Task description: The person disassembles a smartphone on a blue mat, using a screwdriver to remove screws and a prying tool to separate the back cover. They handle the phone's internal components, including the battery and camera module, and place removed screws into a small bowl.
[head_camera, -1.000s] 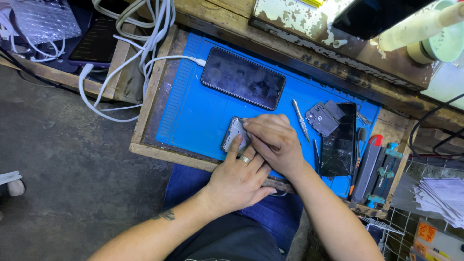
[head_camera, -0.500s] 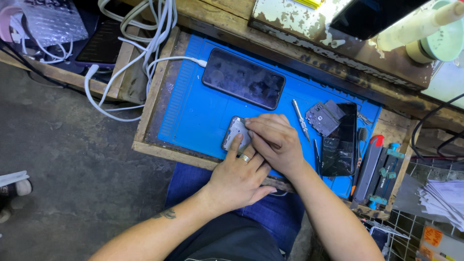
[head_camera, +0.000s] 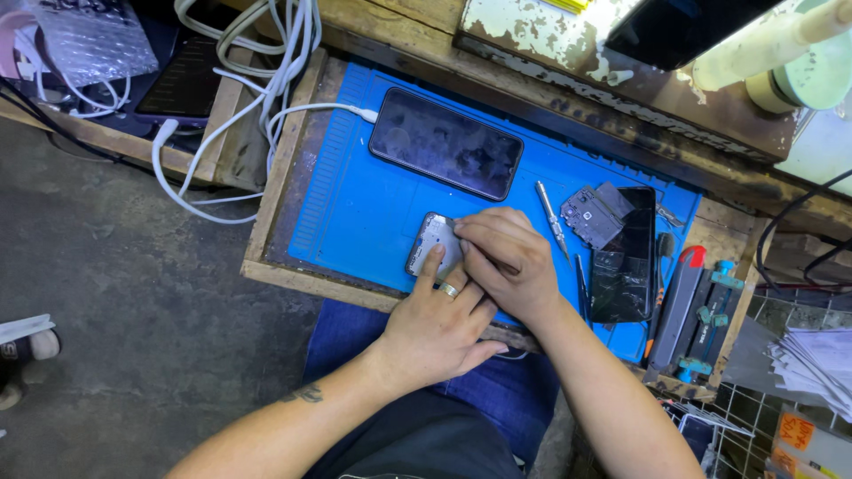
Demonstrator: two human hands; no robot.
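Both hands meet on a small grey phone part lying on the blue mat. The left hand presses it flat with fingers spread, grip apart; the right hand pinches its edge, grip together.

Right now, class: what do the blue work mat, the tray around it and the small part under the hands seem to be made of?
Blue mat: probably silicone or rubber; matte, with moulded ribs along its left edge.
Tray: wood; worn, grainy, unpainted planks.
Small part under the left hand and right hand: grey, dull sheen, possibly metal or plastic; cannot tell which.
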